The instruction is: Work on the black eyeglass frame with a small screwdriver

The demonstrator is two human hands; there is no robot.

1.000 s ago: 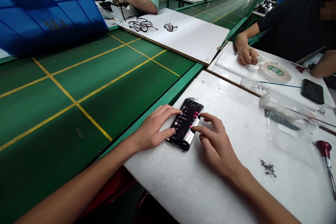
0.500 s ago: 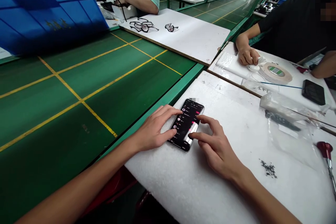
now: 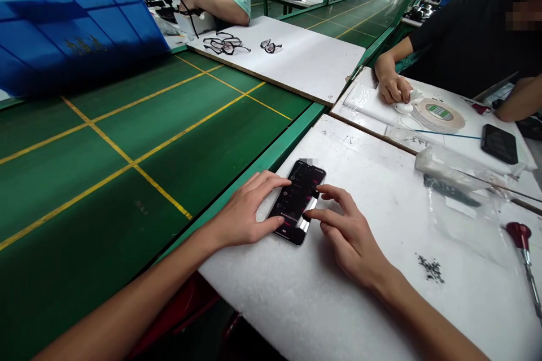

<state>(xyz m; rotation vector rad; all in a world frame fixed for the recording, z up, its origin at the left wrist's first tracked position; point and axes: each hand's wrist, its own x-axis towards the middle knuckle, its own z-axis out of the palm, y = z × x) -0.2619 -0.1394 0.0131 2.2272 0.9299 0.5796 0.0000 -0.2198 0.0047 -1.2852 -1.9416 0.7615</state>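
Observation:
A smartphone (image 3: 294, 203) with a dark lit screen lies face up on the white foam-covered table (image 3: 271, 299). My left hand (image 3: 248, 208) rests at the phone's left side, thumb and index finger apart, their tips at its edge and screen. On the other side, my right hand (image 3: 345, 228) reaches in with its fingers spread, fingertips at the phone's right edge. Neither hand lifts the phone. To the right of my right hand lies a small pile of tiny dark screws or bits (image 3: 431, 268).
A screwdriver (image 3: 520, 242) with a red handle and clear plastic bags (image 3: 461, 197) lie on the right. Left is a green conveyor belt (image 3: 105, 197) with a blue crate (image 3: 76, 34). Glasses frames (image 3: 226, 44) sit on a board beyond. A co-worker's hand (image 3: 393, 87) is near a tape roll (image 3: 438, 114).
The phone's screen has switched from a bright list to a dimmed view with text near the bottom. My left thumb has shifted slightly down at the screen; the phone stays in place.

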